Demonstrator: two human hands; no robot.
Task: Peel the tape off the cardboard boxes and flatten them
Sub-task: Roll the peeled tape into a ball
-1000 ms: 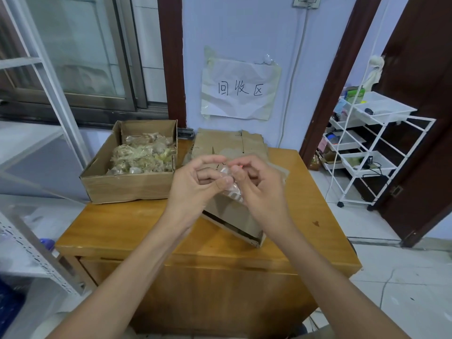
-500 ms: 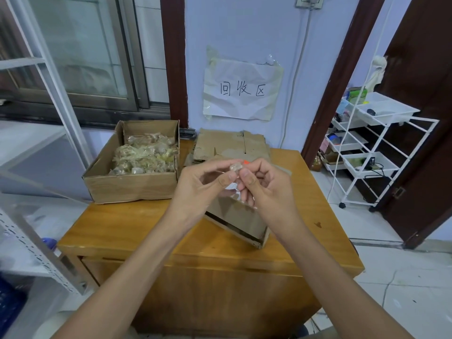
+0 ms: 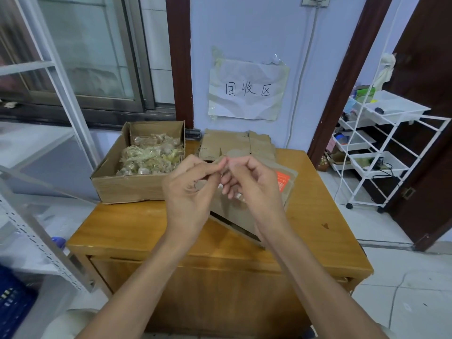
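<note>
Nearest, the left hand (image 3: 189,192) and right hand (image 3: 252,189) meet fingertip to fingertip above the wooden table (image 3: 137,223), pinching something too small and blurred to identify. Behind them lies a cardboard box (image 3: 247,216), partly hidden. Farther left sits an open box of tape scraps (image 3: 137,174); flattened cardboard (image 3: 234,143) rests against the wall.

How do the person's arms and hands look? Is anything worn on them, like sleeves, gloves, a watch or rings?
Both forearms are bare up to the bottom edge of the picture: no sleeves show. The left hand and the right hand wear no gloves. No watch, bracelet or ring is visible on the wrists and fingers that show. The fingernails look short and unpainted.
</note>
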